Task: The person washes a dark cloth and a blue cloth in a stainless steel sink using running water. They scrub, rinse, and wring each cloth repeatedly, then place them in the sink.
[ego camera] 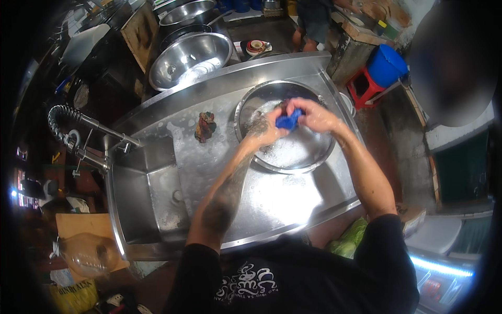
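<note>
Both of my hands are over a round stainless steel basin that holds soapy water. A bunched blue cloth is gripped between them. My left hand has its fingers around the cloth's left side, while my right hand grasps it from the upper right. Dark material shows just behind the fingers, too hidden to name. On the steel counter left of the basin lies a crumpled multicoloured cloth, apart from both hands.
A rectangular sink with a coiled spring faucet is at left. Behind the counter's raised back edge leans a large metal bowl. A blue bucket sits on a red stool; another person stands at the back.
</note>
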The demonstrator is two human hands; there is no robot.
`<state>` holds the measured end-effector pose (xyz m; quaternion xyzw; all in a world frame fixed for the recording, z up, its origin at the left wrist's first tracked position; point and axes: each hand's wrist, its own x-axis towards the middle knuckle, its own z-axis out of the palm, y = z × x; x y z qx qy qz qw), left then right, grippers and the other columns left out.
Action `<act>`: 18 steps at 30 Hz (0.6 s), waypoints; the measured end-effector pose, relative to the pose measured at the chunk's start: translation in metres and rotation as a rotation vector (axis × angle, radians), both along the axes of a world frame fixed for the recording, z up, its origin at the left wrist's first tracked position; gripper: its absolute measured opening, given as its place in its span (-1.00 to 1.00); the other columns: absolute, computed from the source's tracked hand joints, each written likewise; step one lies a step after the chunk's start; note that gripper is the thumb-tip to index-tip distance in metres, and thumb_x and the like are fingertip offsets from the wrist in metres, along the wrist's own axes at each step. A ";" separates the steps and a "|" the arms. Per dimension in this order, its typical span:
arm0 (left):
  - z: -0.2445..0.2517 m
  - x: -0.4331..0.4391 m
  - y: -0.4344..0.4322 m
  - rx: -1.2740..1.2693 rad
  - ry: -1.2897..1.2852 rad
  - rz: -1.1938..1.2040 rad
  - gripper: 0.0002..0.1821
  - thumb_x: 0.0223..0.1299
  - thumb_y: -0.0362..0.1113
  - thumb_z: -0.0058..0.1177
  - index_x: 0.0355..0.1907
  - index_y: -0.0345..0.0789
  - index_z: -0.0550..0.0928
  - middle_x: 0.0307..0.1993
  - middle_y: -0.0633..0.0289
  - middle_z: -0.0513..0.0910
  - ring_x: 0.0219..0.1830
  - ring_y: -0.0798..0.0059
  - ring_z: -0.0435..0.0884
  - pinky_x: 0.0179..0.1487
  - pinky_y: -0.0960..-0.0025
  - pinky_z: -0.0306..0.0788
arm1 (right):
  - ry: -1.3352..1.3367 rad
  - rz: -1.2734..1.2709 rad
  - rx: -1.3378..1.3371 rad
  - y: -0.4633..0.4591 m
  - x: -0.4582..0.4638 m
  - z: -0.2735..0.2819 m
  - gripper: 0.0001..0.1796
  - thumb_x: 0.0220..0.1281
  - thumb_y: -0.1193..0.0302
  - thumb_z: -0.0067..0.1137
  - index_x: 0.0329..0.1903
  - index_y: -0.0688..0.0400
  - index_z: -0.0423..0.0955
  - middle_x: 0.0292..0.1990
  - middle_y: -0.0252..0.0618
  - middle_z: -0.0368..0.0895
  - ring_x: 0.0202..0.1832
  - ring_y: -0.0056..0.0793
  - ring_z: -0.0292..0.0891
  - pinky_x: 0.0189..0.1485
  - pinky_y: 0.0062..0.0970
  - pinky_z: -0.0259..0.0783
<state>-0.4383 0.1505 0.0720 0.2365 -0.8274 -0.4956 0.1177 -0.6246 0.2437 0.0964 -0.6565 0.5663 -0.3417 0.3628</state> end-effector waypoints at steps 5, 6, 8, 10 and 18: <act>-0.051 -0.034 -0.002 -0.161 -0.495 -0.342 -0.40 -0.06 -0.17 0.40 0.09 -0.27 0.57 -0.08 0.03 0.68 -0.02 0.21 0.64 0.11 0.28 0.44 | 0.745 0.011 0.482 0.021 -0.002 -0.049 -0.52 -0.01 0.44 0.18 0.07 0.08 0.41 0.01 -0.04 0.53 0.12 -0.08 0.47 0.13 -0.18 0.35; -0.055 -0.043 -0.007 -0.154 -0.521 -0.358 -0.41 -0.08 -0.18 0.41 0.08 -0.26 0.58 -0.08 0.03 0.68 -0.03 0.20 0.64 0.12 0.29 0.43 | 0.806 0.012 0.584 0.022 0.013 -0.051 -0.46 -0.01 0.42 0.19 0.13 0.10 0.38 0.06 -0.04 0.53 0.15 -0.08 0.46 0.16 -0.15 0.33; -0.056 -0.053 -0.009 -0.251 -0.594 -0.358 -0.39 -0.06 -0.14 0.37 0.11 -0.25 0.54 0.00 0.02 0.61 0.03 0.19 0.58 0.15 0.26 0.39 | 0.921 0.080 0.752 0.016 0.030 -0.046 -0.30 0.01 0.31 0.23 0.27 0.16 0.27 0.15 -0.06 0.50 0.22 -0.11 0.43 0.21 -0.09 0.28; -0.057 -0.057 -0.008 -0.442 -0.688 -0.323 -0.33 0.01 -0.05 0.28 0.19 -0.25 0.46 0.14 0.01 0.46 0.16 0.18 0.46 0.22 0.17 0.31 | 0.948 0.131 0.849 0.013 0.035 -0.044 -0.13 0.10 0.06 0.21 0.41 0.17 0.14 0.21 -0.09 0.48 0.25 -0.10 0.41 0.30 -0.06 0.21; -0.070 -0.016 0.034 -0.825 -0.763 -0.368 -0.19 0.23 0.11 -0.03 0.42 -0.28 0.12 0.41 -0.04 0.13 0.45 0.03 0.10 0.40 -0.14 0.08 | 0.744 -0.101 0.530 -0.019 0.005 -0.080 -0.37 0.19 0.22 0.09 0.28 0.24 0.30 0.15 0.13 0.49 0.21 -0.04 0.45 0.28 -0.25 0.34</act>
